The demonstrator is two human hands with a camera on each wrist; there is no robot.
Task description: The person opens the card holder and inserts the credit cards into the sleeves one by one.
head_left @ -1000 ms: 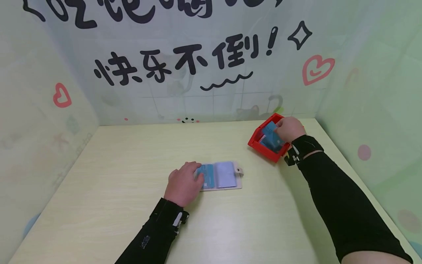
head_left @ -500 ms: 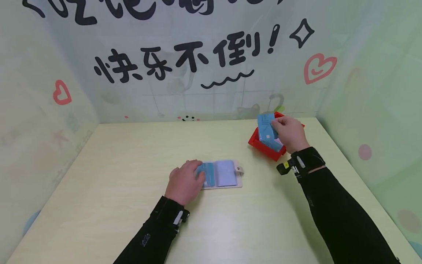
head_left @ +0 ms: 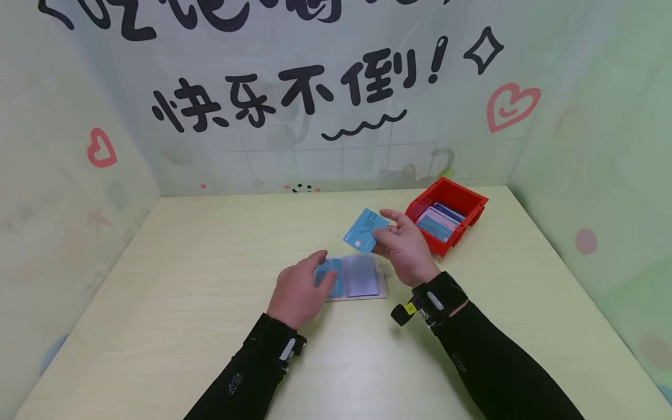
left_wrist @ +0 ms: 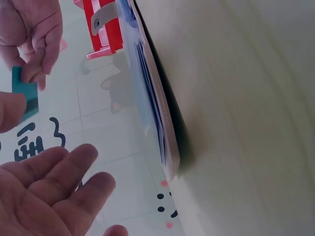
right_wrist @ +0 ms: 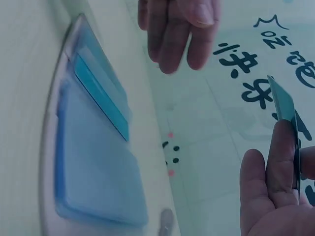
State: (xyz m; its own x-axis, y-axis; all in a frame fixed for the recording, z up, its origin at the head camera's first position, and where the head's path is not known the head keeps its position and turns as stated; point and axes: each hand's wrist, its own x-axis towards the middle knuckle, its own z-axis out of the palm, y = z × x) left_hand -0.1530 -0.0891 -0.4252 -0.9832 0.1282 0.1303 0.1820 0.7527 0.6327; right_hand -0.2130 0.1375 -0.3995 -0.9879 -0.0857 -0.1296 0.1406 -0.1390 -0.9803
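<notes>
My right hand [head_left: 406, 248] pinches a blue card [head_left: 362, 230] between thumb and fingers, above the table and beyond the card holder. In the right wrist view the card [right_wrist: 282, 98] is seen nearly edge-on. An open card holder [head_left: 362, 277] with clear plastic sleeves and a snap strap lies flat on the table. Another blue card [head_left: 336, 277] shows in its left side. My left hand [head_left: 299, 291] hovers by the holder's left end, fingers spread and relaxed. In the left wrist view its fingers [left_wrist: 64, 187] are apart from the holder and hold nothing.
A red plastic bin [head_left: 457, 197] stands at the back right of the table, holding several cards [head_left: 438, 224] in blue and pink. Behind the pale wooden table [head_left: 184, 280] hangs a printed cloth backdrop [head_left: 294, 157], with cloth sides left and right.
My right hand has lifted a blue card out of the red bin and carried it left, close to the card holder. My left hand has risen slightly off the holder, its fingers spreading.
</notes>
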